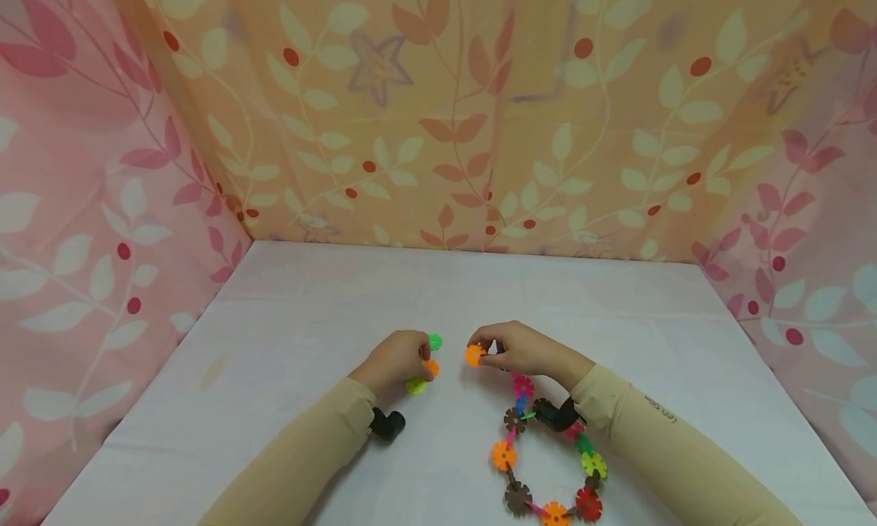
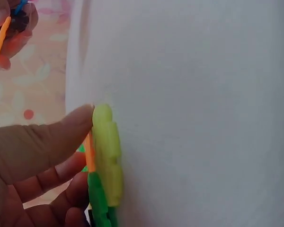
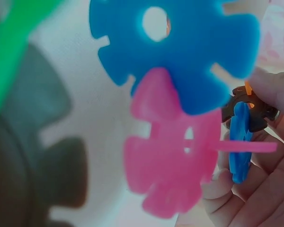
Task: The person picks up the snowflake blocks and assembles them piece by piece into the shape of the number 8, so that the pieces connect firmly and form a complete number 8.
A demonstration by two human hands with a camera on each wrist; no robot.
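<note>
My left hand (image 1: 392, 358) pinches a few discs (image 2: 107, 156); apart from it, my right hand (image 1: 526, 351) grips one end of the looped chain (image 1: 503, 456) by the bench (image 1: 308, 298). Likely light, stiff plastic; I'd hold the end disc (image 1: 475, 355) flat-faced, sparing the joints.

A white table (image 1: 329, 290) has a faint yellowish stain (image 1: 212, 372) towards its left edge. Behind it hangs an orange curtain (image 1: 466, 115) printed with pale leaves (image 1: 348, 17), red dots (image 1: 583, 48) and a faint purple star (image 1: 379, 67). A pink left curtain (image 1: 82, 168) and a pink right curtain (image 1: 808, 229) flank the table, making 3 leafy, patterned sides. Soft light falls fairly evenly across the white surface.
</note>
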